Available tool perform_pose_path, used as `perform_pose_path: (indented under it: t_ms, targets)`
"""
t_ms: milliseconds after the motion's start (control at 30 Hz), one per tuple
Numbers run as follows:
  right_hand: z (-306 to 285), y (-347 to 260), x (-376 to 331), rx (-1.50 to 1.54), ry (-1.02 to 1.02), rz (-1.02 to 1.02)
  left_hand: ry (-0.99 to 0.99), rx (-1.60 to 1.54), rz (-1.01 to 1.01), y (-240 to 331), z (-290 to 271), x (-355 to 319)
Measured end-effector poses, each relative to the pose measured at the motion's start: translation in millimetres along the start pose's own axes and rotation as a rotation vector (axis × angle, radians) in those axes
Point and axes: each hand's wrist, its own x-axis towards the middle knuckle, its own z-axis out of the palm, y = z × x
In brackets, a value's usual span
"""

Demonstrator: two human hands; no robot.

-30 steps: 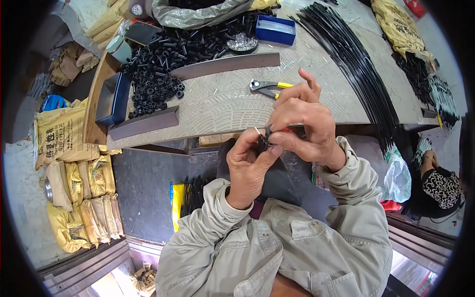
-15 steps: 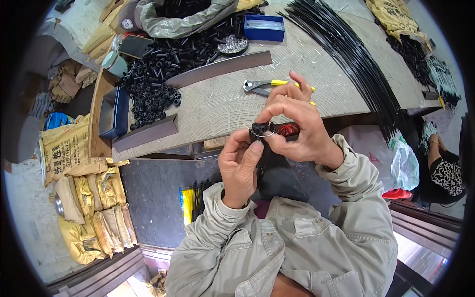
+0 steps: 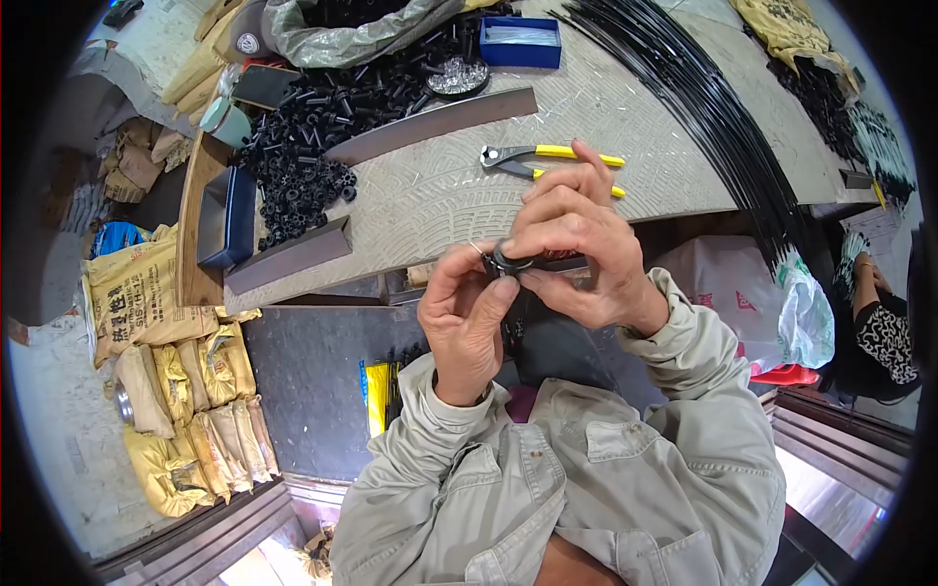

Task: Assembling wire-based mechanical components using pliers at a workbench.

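Above my lap, just off the table's near edge, my left hand [image 3: 465, 322] pinches a small round black plastic part [image 3: 508, 260] between thumb and fingertips. My right hand [image 3: 584, 256] grips the same part from the other side, its thumb and index finger closed on it and the outer fingers raised. A thin pale strand [image 3: 478, 251] sticks out by my left fingertips. Much of the part is covered by my fingers. Beyond my right hand, yellow-handled end cutters [image 3: 518, 158] lie on the table, touched by neither hand.
Loose black plastic pieces [image 3: 322, 122] are heaped at the far left behind metal strips [image 3: 440, 125]. A dish of clear bits [image 3: 457, 78] and a blue box [image 3: 520, 44] stand farther back. Long black rods [image 3: 684, 88] cross the right side. Another person [image 3: 884, 337] sits far right.
The black part has turned between my fingers, now showing a smooth rounded side. My right index finger lies lower over it, and my left hand has shifted slightly left.
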Motion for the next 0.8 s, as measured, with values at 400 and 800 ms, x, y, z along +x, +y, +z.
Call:
perform_pose_path:
  t_ms: [400,800]
  targets:
    - [39.6,-26.0,-23.5,1.16,0.054,0.737,-0.075,-0.068,0.066,21.3,-19.4,-13.6]
    - [70.2,-51.7,-30.1,0.828,-0.008,0.656,0.11,0.133,0.174,44.4,-27.4,-40.6]
